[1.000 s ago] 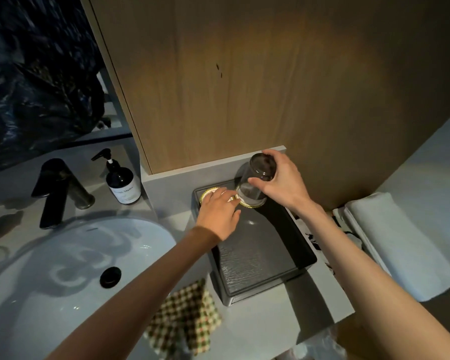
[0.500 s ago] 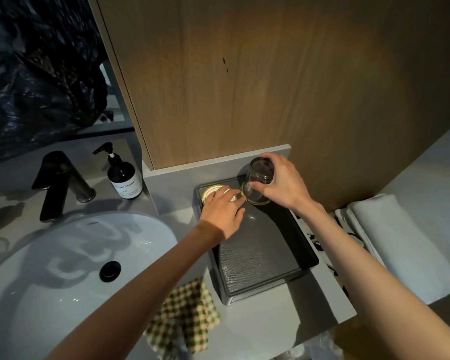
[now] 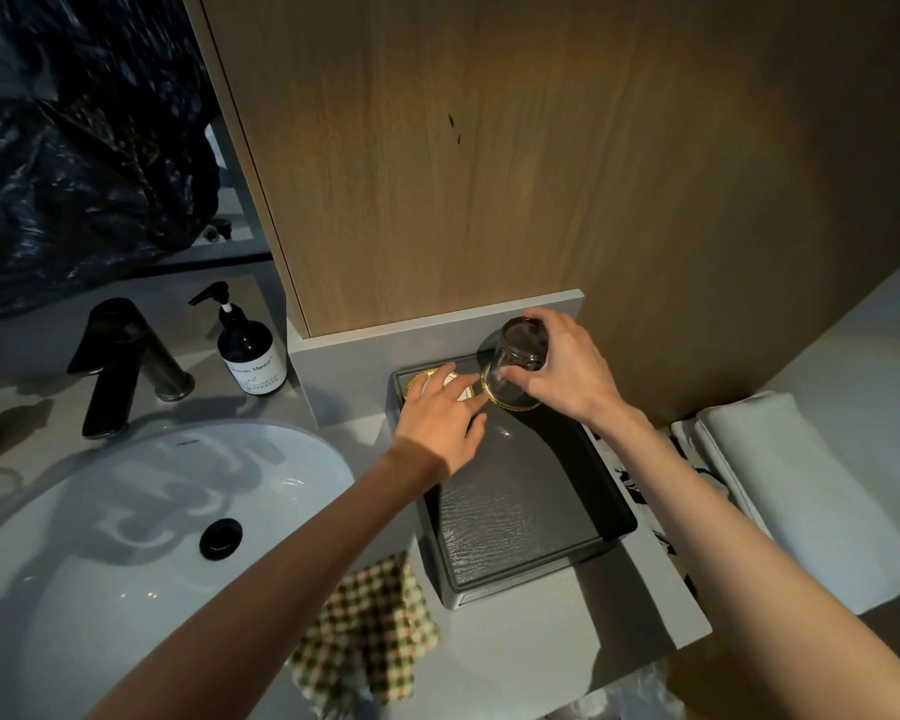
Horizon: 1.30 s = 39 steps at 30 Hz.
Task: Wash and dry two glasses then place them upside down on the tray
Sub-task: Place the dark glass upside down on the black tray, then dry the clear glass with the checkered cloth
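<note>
Both hands are working at the far end of the tray [image 3: 515,517], which is sitting on the grey worktop [image 3: 489,657] beside the sink [image 3: 100,537]. My right hand [image 3: 567,376] is gripping the glass [image 3: 518,363] around its sides and holding it mouth down on a gold-rimmed coaster [image 3: 515,406] in the tray's far right corner. I cannot tell whether its rim is sitting flat yet. My left hand [image 3: 437,423] is lying open, with straight fingers pressing on the neighbouring coaster [image 3: 419,379]. I am judging this as the placing step for the first glass. The next move is calling for a level set-down and a gentle release, so the glass is not tipping or dragging its coaster, and then for fetching a second glass. Counting from large to small, I am seeing one sink, one tray, one folded white towel [image 3: 801,491], one checked cloth [image 3: 370,631] hanging over the worktop's edge, one black tap [image 3: 120,361], one soap bottle [image 3: 250,356], one glass and two coasters. No second glass is showing.
</note>
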Each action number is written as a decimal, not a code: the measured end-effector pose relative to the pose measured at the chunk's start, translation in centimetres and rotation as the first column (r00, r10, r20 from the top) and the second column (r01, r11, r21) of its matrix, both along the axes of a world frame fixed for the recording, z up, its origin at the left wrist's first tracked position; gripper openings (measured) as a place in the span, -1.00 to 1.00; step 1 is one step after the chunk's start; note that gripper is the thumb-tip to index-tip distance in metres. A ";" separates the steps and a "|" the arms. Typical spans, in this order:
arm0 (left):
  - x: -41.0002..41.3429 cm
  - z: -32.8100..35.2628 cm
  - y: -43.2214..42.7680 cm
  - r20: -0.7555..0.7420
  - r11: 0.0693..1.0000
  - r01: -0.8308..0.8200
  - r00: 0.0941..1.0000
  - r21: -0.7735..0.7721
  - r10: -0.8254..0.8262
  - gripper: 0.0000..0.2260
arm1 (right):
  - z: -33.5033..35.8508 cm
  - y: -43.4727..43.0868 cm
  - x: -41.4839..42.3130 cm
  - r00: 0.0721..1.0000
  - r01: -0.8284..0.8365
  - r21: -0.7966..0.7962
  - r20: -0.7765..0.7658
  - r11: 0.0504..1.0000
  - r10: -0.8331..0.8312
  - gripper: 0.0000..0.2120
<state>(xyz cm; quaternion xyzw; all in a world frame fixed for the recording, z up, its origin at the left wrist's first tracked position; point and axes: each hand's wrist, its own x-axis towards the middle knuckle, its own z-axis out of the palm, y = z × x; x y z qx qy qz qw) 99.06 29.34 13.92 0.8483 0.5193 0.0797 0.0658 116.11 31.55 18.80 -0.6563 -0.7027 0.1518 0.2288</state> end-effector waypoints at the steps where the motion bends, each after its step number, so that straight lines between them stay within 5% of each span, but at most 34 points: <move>1: 0.0 0.1 0.0 -0.016 1.000 0.002 1.000 0.004 -0.001 -0.62 | 0.0 0.0 -0.1 1.000 -0.003 -0.001 -0.002 1.000 0.003 -0.29; 16: 0.0 0.6 -0.2 -0.080 1.000 -0.010 0.997 0.026 0.012 -0.62 | -0.2 0.2 -0.4 1.000 -0.010 -0.037 -0.009 0.999 0.010 -0.30; 22: -0.7 1.4 -0.5 0.055 0.998 -0.041 0.998 0.048 0.038 -0.63 | 1.1 -1.0 -0.5 0.998 -0.033 0.011 0.062 0.999 0.032 -0.28; 27: -4.0 3.8 -2.2 0.231 0.980 -0.151 0.966 0.128 0.118 -0.66 | 3.2 -4.2 -2.6 0.992 -0.100 0.220 -0.059 0.970 0.116 -0.58; 32: -9.6 5.3 -6.1 0.405 0.924 -0.288 0.898 0.253 0.169 -0.71 | 3.3 -6.8 -6.7 0.956 -0.249 0.241 -0.095 0.938 0.278 -0.71; 39: -18.7 5.6 -12.5 0.438 0.802 -0.598 0.722 0.007 0.535 -0.71 | 1.4 -8.8 -15.8 0.871 -0.447 0.174 -0.138 0.877 0.471 -0.79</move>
